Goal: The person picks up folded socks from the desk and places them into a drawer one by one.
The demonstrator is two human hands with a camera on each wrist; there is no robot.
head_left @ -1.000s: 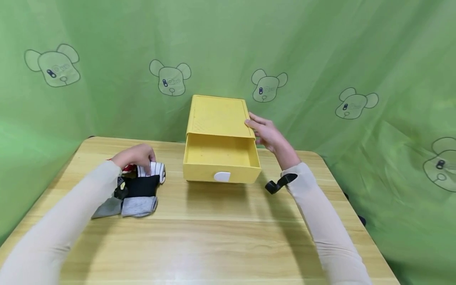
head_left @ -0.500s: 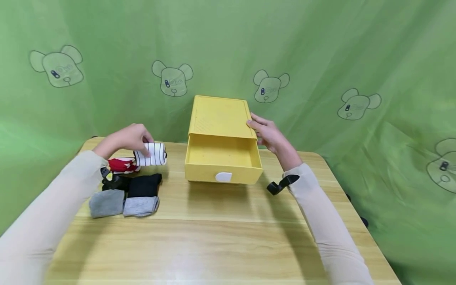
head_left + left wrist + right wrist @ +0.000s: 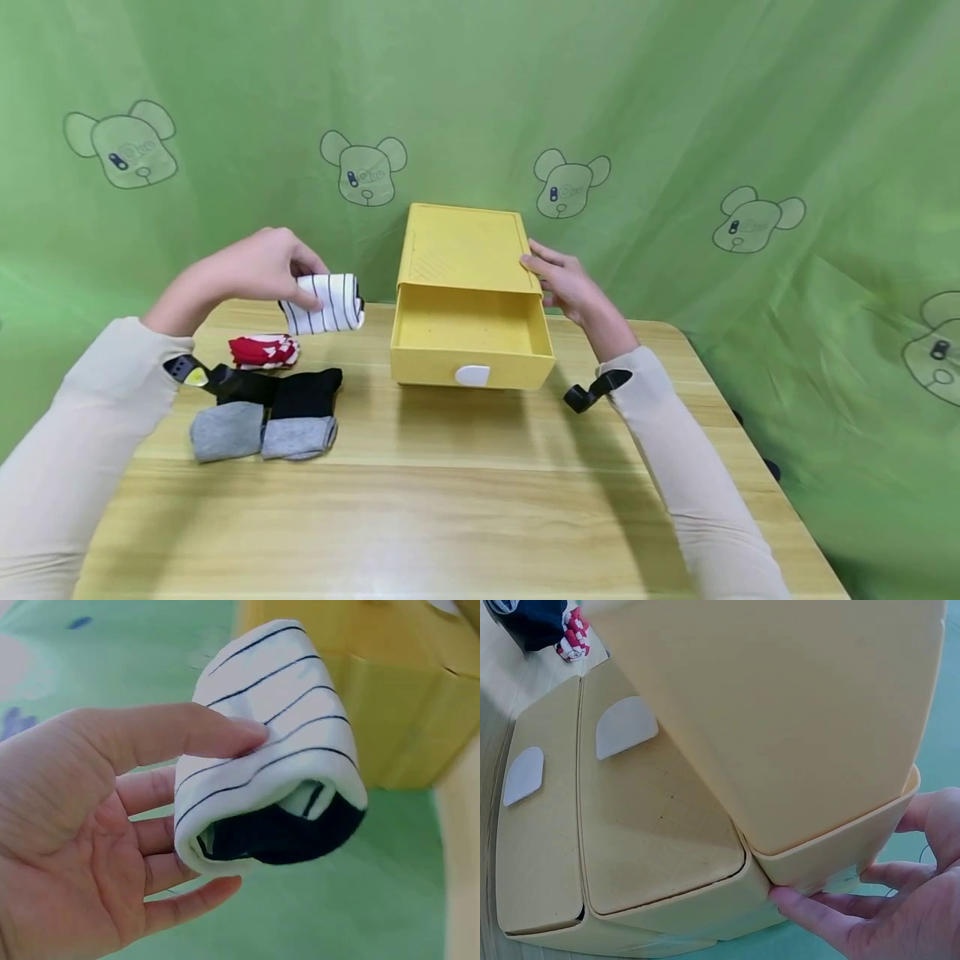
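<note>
My left hand (image 3: 262, 265) pinches a folded white sock with dark stripes (image 3: 274, 697) above the table's far left, thumb on top and fingers beneath. Dark fabric shows inside its fold. A yellow drawer cabinet (image 3: 465, 246) stands at the back middle, its top drawer (image 3: 427, 362) pulled out and bare inside. My right hand (image 3: 566, 283) rests against the cabinet's right side, thumb near the top edge. In the right wrist view, its fingertips (image 3: 784, 896) touch the side by the drawer opening.
A folded red-and-white patterned cloth (image 3: 264, 352) lies at the left, with folded black (image 3: 303, 394) and grey (image 3: 228, 431) pieces nearer. Two closed drawers with white pulls (image 3: 626, 726) sit below the open one. A green curtain (image 3: 480, 92) hangs close behind the table (image 3: 450, 517).
My left hand has lifted the striped sock off the pile, up and slightly to the right, uncovering the red cloth and the black and grey pieces. The right hand stays at the cabinet.
</note>
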